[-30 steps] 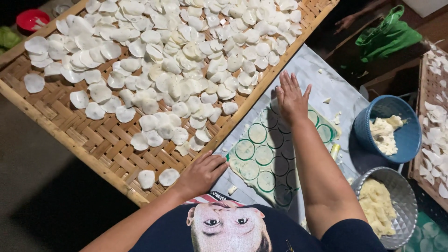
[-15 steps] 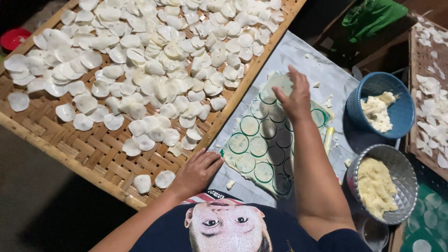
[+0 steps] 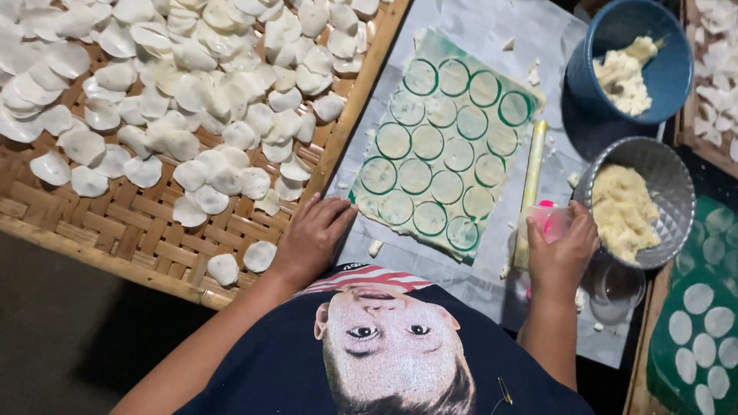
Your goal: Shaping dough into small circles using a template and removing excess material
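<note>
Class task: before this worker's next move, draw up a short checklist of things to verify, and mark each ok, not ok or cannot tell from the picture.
1. Right hand grips the pink cup: ok.
2. Left hand rests at the woven tray edge, clear of the dough sheet: ok.
3. Sheet lies flat, circles cut across it: ok.
4. Rolling stick beside the sheet, not on it: ok.
5. Metal bowl holds dough: ok.
6. Circles cut right through: cannot tell.

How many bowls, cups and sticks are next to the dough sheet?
Bowls: 2 (blue bowl, metal bowl)
Pink cup: 1
Clear glass: 1
Stick: 1
Total: 5
</note>
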